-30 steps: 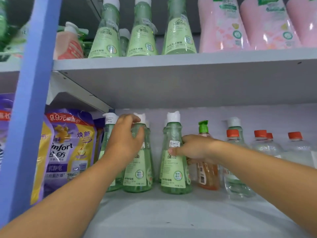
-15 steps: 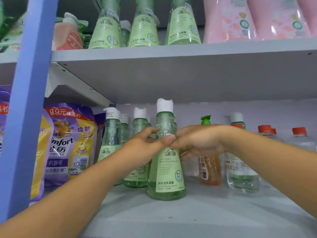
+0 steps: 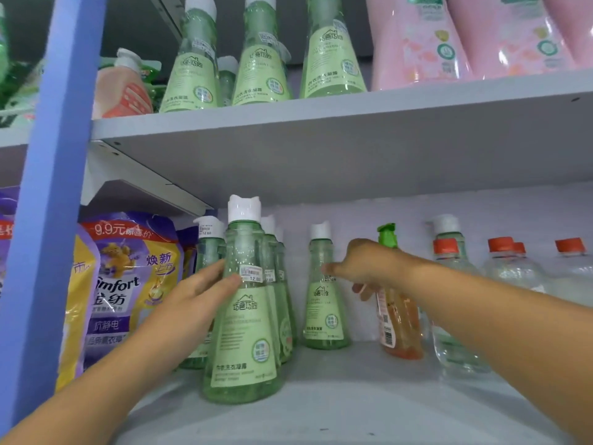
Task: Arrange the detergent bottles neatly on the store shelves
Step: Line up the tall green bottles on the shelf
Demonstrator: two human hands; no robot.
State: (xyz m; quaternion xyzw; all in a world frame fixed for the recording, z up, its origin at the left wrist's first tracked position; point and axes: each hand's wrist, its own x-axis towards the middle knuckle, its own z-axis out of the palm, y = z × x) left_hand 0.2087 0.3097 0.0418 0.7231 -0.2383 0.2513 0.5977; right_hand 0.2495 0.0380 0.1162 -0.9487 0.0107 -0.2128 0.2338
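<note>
Both my hands meet green bottles, five counted on this shelf (image 3: 353, 399): left hand (image 3: 195, 295) grips the front bottle (image 3: 244, 332) at lower centre; right hand (image 3: 369, 268) thumbs the back bottle (image 3: 324, 313), grip I cannot tell.

- The left hand (image 3: 195, 293) and the right hand (image 3: 365, 268) are bare.
- The left forearm (image 3: 106, 374) is uncovered from the wrist to the picture's lower edge.
- The right forearm (image 3: 500, 316) is likewise uncovered and slim, running bare to the right edge.
- The fingernails that show are short.
</note>
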